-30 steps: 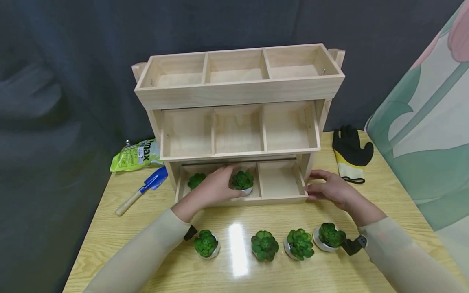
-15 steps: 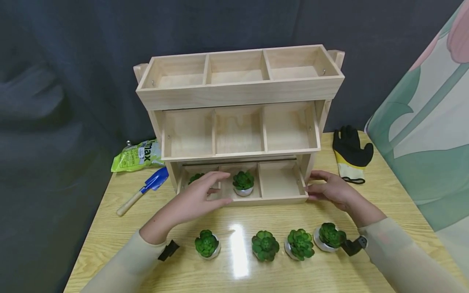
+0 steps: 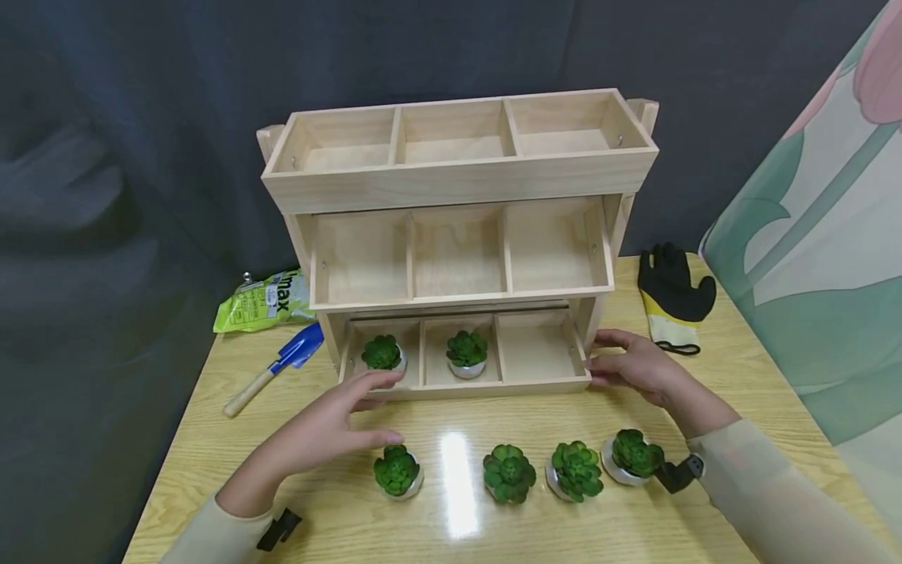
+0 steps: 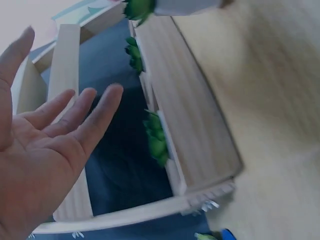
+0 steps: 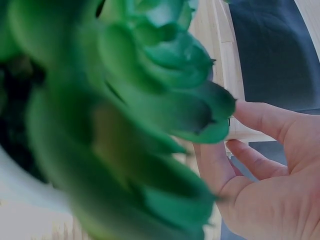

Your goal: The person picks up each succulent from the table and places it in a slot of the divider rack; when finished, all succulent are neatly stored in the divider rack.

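My left hand point(image 3: 317, 435), fingers spread and holding nothing, hovers before the lower left of the wooden planter stand point(image 3: 458, 188). Its thumb is close above a small artificial succulent point(image 3: 396, 468) in a white pot on the table. My right hand point(image 3: 637, 366) grips the right end of the stand's bottom tray; in the right wrist view a blurred succulent point(image 5: 150, 110) partly covers its fingers. Two more potted succulents sit in that tray, one in the left compartment point(image 3: 381, 352) and one in the middle compartment point(image 3: 467, 350).
More succulents stand along the table's front: one in the middle point(image 3: 510, 473), one to its right point(image 3: 578, 470), and one by my right wrist point(image 3: 634, 453). A blue trowel point(image 3: 275, 368) and green bag point(image 3: 264, 301) lie left; a black work glove point(image 3: 672, 294) lies right.
My left hand has let go of the succulent in the middle compartment and drawn back left and toward me, to the left succulent on the table. My right hand stays put.
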